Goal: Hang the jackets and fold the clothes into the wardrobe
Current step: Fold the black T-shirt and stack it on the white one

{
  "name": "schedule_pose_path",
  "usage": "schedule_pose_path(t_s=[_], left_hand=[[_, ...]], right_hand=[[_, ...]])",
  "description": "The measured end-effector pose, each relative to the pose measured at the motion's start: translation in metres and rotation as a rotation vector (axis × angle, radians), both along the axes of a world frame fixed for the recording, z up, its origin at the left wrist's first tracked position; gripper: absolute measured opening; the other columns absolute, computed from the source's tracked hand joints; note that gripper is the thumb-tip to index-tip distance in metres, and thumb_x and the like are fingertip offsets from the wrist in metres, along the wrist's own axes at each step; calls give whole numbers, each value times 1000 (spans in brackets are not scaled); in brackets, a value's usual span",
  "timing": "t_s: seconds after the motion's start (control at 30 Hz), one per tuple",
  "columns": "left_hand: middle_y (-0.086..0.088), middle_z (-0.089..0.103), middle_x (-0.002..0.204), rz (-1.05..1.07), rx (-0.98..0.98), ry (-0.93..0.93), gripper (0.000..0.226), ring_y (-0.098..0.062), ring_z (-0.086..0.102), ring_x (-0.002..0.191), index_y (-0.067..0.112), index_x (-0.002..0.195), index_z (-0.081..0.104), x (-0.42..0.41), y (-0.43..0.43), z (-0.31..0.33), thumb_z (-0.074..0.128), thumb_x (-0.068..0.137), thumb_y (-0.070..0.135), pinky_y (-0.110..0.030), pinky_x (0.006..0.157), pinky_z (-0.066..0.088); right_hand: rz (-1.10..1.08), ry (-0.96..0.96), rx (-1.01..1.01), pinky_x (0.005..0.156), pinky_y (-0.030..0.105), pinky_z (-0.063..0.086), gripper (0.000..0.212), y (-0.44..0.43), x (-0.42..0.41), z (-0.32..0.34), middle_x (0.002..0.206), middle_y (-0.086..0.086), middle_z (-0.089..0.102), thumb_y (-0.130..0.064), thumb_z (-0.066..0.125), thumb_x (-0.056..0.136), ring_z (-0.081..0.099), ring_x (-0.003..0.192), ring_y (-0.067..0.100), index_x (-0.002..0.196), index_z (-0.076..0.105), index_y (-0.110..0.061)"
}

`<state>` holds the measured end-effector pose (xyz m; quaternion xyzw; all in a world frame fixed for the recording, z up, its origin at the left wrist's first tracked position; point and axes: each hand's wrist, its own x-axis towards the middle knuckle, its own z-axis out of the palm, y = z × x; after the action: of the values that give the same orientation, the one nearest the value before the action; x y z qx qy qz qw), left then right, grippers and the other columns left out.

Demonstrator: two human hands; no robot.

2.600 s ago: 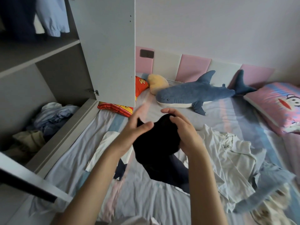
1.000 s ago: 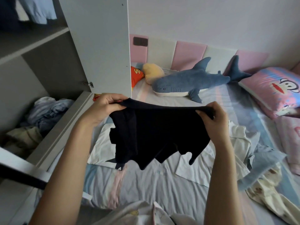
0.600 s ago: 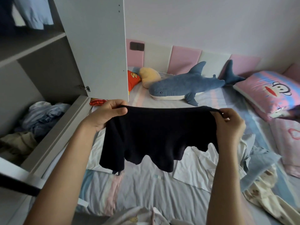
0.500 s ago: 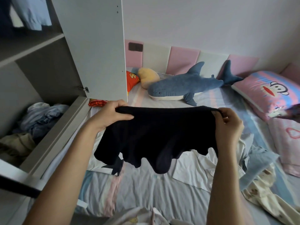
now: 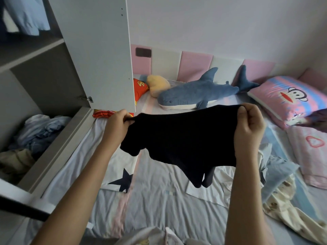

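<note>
Since last frame, black shirt (image 5: 180,137) tail swung right. Shirt held above bed (image 5: 159,200); left hand (image 5: 117,123), right hand (image 5: 249,124) each pinch top edge. I'd keep edge taut, lay flat, fold sleeves inward.

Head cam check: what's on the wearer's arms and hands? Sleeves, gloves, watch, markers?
Nothing worn that shows. The left hand and right hand are bare: no gloves, rings or tracking markers. The left forearm and right forearm are uncovered down to the frame's bottom edge, with no sleeve cuff, watch or band in view.
</note>
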<state>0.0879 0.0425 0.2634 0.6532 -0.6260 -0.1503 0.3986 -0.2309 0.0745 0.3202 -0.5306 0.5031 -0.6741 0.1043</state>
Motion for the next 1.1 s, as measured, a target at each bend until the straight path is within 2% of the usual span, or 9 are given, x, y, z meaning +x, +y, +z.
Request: schedule_pose_path(t_s=[0.1, 0.23, 0.33, 0.47, 0.6, 0.67, 0.83, 0.97, 1.1], left_hand=[[0, 53, 81, -49, 90, 64, 6, -14, 49, 73, 9, 95, 48, -4, 0, 4, 54, 94, 9, -23, 62, 26], [-2, 56, 87, -377, 284, -111, 23, -17, 55, 87, 16, 82, 50, -4, -1, 9, 60, 87, -4, -19, 76, 44], [2, 50, 72, -335, 134, -61, 39, -7, 48, 68, 22, 67, 44, -4, -2, 19, 73, 77, -2, -6, 64, 39], [2, 45, 64, -327, 128, -166, 39, -15, 41, 61, 23, 66, 47, 2, -10, 25, 84, 65, 11, -20, 57, 32], [-3, 52, 77, -246, -187, -268, 29, -21, 52, 73, 7, 71, 58, 0, -14, 18, 60, 65, -21, -27, 66, 38], [-9, 54, 82, -147, -295, -246, 30, -23, 51, 77, 1, 74, 59, -2, -14, 18, 45, 62, -23, -27, 69, 37], [-16, 56, 82, -15, -298, -182, 23, -26, 52, 74, -3, 77, 58, -15, -10, 12, 42, 71, -19, -23, 65, 31], [-17, 55, 66, -28, -200, -45, 29, -29, 49, 65, -7, 70, 59, -18, -10, 11, 32, 74, 4, -27, 61, 30], [-19, 38, 54, -208, 30, 45, 38, -35, 40, 55, 3, 53, 35, -6, -25, -1, 34, 76, 34, -36, 55, 28]], right_hand=[[-98, 74, 62, 65, 10, 33, 18, -3, -9, -7, 72, -22, 58, -4, 47, 91, 48, 68, -4, 83, 58, -15], [-222, 223, 311, 66, 21, 27, 16, -14, -21, -21, 92, 15, 66, -5, 48, 93, 50, 80, 18, 98, 62, -1], [-288, 119, 195, 68, 19, 31, 18, -17, -29, -26, 86, 11, 60, -2, 44, 92, 46, 79, 7, 96, 61, 2], [-210, 123, 367, 76, 32, 40, 18, -27, -47, -39, 87, 14, 58, -2, 47, 90, 52, 84, 24, 94, 63, 3], [-305, 197, 208, 76, 22, 35, 19, -24, -56, -42, 88, 11, 56, -7, 49, 86, 48, 86, 14, 91, 66, 2], [-225, 124, 230, 70, 16, 35, 19, -22, -58, -41, 83, 6, 55, -9, 46, 87, 44, 77, 3, 89, 63, -1], [60, -55, 360, 59, 18, 32, 34, -20, -56, -39, 59, -13, 42, -12, 39, 102, 36, 56, -3, 69, 43, -17], [182, 215, 463, 49, 16, 28, 37, -16, -52, -35, 57, -2, 33, -24, 54, 96, 32, 47, 1, 63, 41, -10], [440, 614, 1088, 61, 19, 44, 31, -31, -79, -50, 71, -3, 60, -29, 85, 69, 57, 66, 8, 79, 62, -12]])
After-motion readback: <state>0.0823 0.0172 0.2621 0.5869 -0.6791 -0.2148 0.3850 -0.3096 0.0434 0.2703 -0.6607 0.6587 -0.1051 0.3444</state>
